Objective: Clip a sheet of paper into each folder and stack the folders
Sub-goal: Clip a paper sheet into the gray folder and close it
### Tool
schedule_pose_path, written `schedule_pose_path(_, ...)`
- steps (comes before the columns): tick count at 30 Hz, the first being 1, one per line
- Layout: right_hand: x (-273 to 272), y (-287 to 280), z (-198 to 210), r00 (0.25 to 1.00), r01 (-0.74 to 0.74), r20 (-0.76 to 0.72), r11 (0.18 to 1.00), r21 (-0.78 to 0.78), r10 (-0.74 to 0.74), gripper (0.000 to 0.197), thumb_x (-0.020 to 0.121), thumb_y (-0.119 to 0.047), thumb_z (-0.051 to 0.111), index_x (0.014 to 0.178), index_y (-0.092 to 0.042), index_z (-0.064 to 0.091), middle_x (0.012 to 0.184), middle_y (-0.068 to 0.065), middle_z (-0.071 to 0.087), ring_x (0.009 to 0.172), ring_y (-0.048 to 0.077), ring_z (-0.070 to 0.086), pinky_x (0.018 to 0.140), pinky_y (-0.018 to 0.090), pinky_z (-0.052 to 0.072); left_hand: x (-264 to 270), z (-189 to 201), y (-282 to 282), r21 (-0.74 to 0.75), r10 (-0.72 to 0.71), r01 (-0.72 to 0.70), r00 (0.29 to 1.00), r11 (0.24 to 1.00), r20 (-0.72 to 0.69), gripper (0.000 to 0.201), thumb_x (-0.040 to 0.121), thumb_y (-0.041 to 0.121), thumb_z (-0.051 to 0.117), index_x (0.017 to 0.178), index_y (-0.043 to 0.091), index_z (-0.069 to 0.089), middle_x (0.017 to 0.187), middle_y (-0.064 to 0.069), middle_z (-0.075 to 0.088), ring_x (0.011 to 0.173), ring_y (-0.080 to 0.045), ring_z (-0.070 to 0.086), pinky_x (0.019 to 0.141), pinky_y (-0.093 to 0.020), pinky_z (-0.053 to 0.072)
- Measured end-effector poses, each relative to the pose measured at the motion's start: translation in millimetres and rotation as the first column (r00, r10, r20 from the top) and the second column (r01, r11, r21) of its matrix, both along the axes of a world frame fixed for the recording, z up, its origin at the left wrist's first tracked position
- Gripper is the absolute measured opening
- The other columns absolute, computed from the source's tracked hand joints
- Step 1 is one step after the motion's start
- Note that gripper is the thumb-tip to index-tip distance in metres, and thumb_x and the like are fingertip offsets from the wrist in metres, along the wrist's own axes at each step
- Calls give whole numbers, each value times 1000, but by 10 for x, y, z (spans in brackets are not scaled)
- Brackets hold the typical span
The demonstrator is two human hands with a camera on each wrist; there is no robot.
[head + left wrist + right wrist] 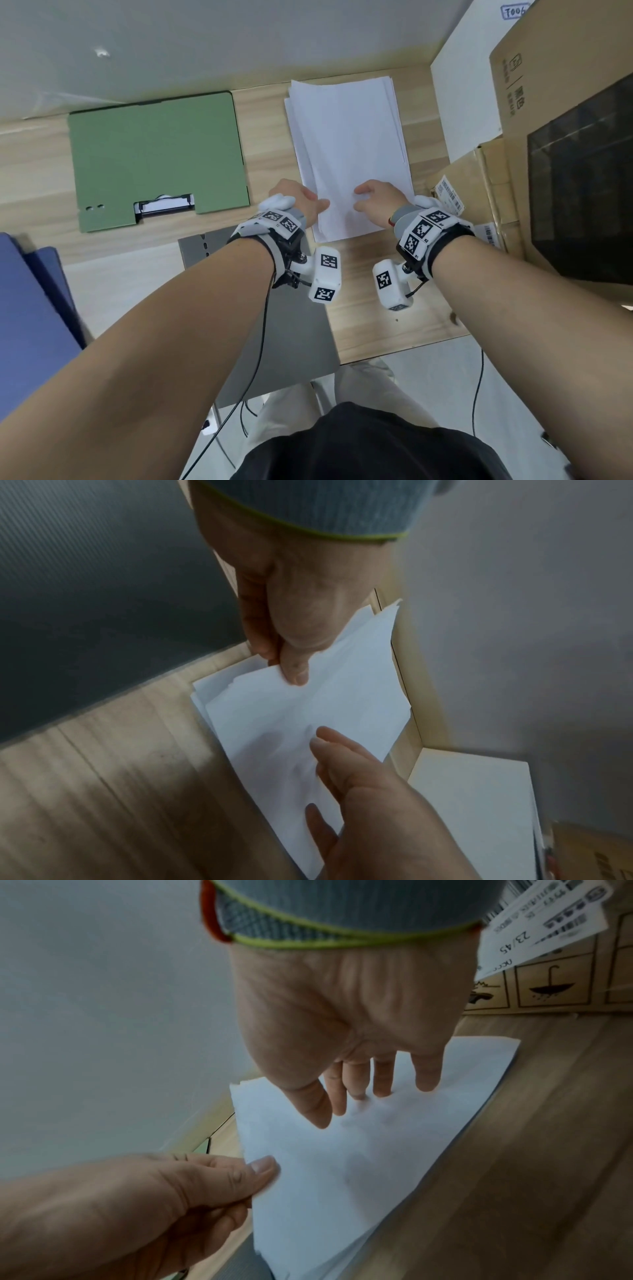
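Observation:
A loose pile of white paper sheets (349, 144) lies on the wooden desk (383, 325), right of centre. My left hand (301, 202) pinches the near left edge of the top sheet (308, 712) between thumb and fingers. My right hand (373, 202) presses its fingertips (383, 1091) down on the pile near the front. A closed green folder (154, 154) with a metal clip (164, 204) showing through a cutout lies at the left. A grey folder (274, 308) lies under my left forearm.
Cardboard boxes (548, 137) stand close on the right, one with barcode labels (448, 193). A white panel (462, 102) stands at the back right and a pale wall behind. Blue folders (30, 308) sit at the far left. Cables hang below the desk edge.

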State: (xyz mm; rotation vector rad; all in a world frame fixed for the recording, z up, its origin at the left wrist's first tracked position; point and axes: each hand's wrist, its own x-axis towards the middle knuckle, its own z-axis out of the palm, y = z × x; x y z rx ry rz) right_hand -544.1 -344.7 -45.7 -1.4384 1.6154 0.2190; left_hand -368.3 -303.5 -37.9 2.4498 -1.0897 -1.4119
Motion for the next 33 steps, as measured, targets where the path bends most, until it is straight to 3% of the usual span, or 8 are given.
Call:
schedule_pose_path(5, 10, 29, -13, 1000, -1, 7, 1000, 1, 1, 44, 90, -20, 57, 134, -22, 52, 141, 1, 49, 124, 23, 51, 90, 28, 41, -28, 26, -44, -34, -5, 7, 998, 999, 61, 31, 88, 21, 66, 119, 24, 63, 108, 0, 71, 87, -18, 67, 69, -25, 48)
schedule_pose_path(9, 16, 32, 0, 1000, -19, -3, 1000, 2, 19, 44, 90, -20, 57, 134, -22, 52, 141, 1, 50, 125, 22, 51, 90, 27, 40, -87, 44, -46, -70, -26, 30, 997, 997, 68, 36, 84, 7, 60, 116, 24, 57, 103, -6, 70, 82, -21, 67, 65, -29, 53)
schedule_pose_path(16, 31, 42, 14, 999, -42, -23, 999, 5, 42, 45, 88, -22, 58, 133, -24, 52, 141, 0, 50, 125, 22, 51, 92, 28, 41, -152, -1, -20, -74, -205, 217, 968, 973, 141, 28, 86, 31, 63, 114, 26, 62, 102, 0, 67, 81, -22, 66, 70, -31, 54)
schedule_pose_path(19, 32, 58, 6, 998, -57, -25, 998, 13, 57, 47, 88, -23, 58, 134, -24, 50, 142, 0, 50, 126, 23, 50, 96, 31, 42, -139, -15, -74, -38, -286, 295, 946, 955, 153, 27, 90, 43, 56, 86, 16, 58, 83, 0, 62, 70, -22, 56, 60, -28, 41)
schedule_pose_path(23, 10, 49, 6, 998, -56, -18, 998, 11, 56, 47, 89, -23, 58, 135, -23, 50, 144, 0, 48, 128, 22, 49, 97, 30, 40, -87, -89, -115, -35, -210, 216, 970, 976, 123, 38, 90, 42, 55, 62, 19, 42, 63, 1, 49, 54, -18, 43, 54, -26, 31)
schedule_pose_path(30, -22, -120, 225, 975, 203, 117, 971, -127, -188, 54, 87, -40, 63, 135, -21, 47, 140, 2, 48, 125, 20, 50, 104, 37, 42, 68, 197, 30, -231, -121, 106, 991, 967, -53, 26, 80, 7, 61, 67, 25, 48, 63, 8, 48, 58, -13, 45, 53, -22, 37)
schedule_pose_path(32, 7, -166, 323, 946, 296, 158, 953, -68, -282, 74, 83, -51, 67, 142, -22, 35, 146, 3, 41, 129, 21, 47, 107, 37, 38, 205, 318, 89, -210, -47, 4, 979, 978, -201, 9, 74, 11, 62, 81, 17, 61, 78, 3, 64, 74, -18, 61, 66, -27, 50)
schedule_pose_path(33, 29, -189, 343, 927, 340, 181, 940, -41, -327, 84, 79, -55, 69, 145, -21, 29, 148, 4, 39, 130, 21, 46, 109, 38, 37, 300, 332, 116, -193, -6, -46, 966, 980, -260, 25, 68, 16, 61, 93, 12, 66, 91, 0, 71, 87, -22, 67, 79, -35, 56)
